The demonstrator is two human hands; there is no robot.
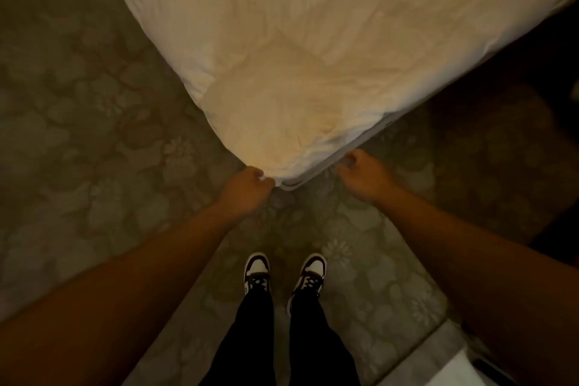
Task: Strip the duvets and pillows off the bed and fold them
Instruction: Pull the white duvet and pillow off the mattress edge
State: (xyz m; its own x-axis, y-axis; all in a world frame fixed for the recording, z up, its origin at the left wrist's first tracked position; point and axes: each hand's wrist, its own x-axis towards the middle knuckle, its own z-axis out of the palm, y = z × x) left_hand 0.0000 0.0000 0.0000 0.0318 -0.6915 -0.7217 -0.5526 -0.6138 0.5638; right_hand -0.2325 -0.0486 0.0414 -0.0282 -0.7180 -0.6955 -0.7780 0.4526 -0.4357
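Note:
A white duvet (313,50) covers the bed and drapes over its near corner, which points toward me. My left hand (247,186) pinches the duvet's edge at the corner tip, fingers curled on the cloth. My right hand (363,175) is at the bed's right side edge just below the duvet hem, fingers curled; whether it holds cloth is unclear in the dim, blurred view. A strip of the mattress edge (341,157) shows under the hem. No pillows are in view.
I stand on a flower-patterned carpet (94,135), my two black-and-white shoes (283,273) close to the bed corner. A pale object (445,363) sits at the bottom right. Dark shadow lies to the right of the bed.

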